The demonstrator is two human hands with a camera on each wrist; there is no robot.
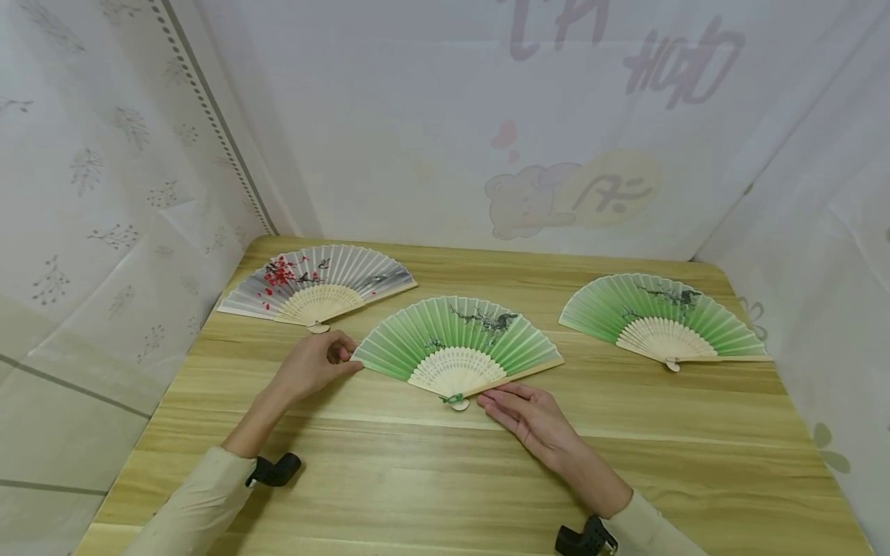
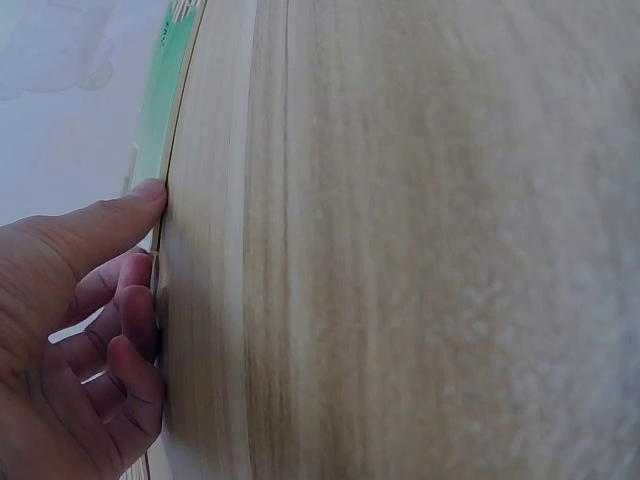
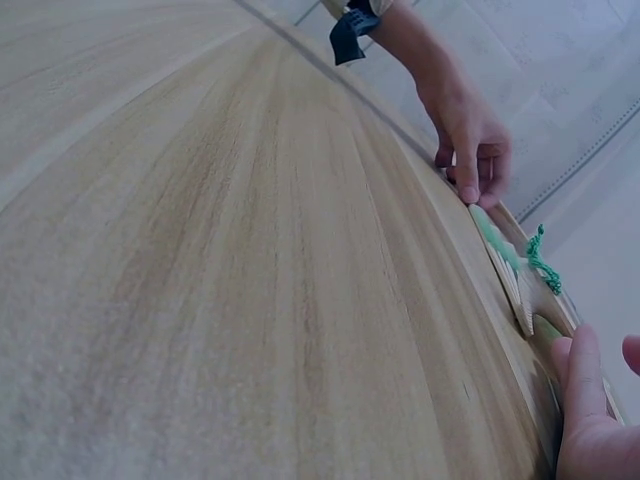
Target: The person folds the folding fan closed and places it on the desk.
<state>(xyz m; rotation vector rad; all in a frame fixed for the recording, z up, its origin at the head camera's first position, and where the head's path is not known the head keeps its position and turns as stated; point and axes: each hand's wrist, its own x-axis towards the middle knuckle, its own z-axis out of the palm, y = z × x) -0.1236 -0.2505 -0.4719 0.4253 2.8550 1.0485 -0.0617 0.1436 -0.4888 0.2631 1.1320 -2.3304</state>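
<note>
An open green folding fan (image 1: 410, 336) with a dark branch print and pale ribs lies spread on the table's middle. A green cord (image 1: 453, 399) is tied at its pivot. My left hand (image 1: 313, 369) pinches the fan's left corner; in the left wrist view the thumb (image 2: 145, 200) presses on top while the other fingers curl below. Along the right guard stick, close to the pivot, my right hand (image 1: 531, 423) touches the fan with nearly straight fingers. In the right wrist view its thumb stands apart from the finger (image 3: 585, 375) beside the stick.
A white-and-grey fan (image 1: 348, 266) with red blossoms lies spread at the back left of the wooden table (image 1: 389, 479). Another green fan (image 1: 598, 316) lies spread at the right. Patterned cloth (image 1: 389, 139) hangs behind and at both sides. Each wrist wears a black camera mount (image 1: 274, 469).
</note>
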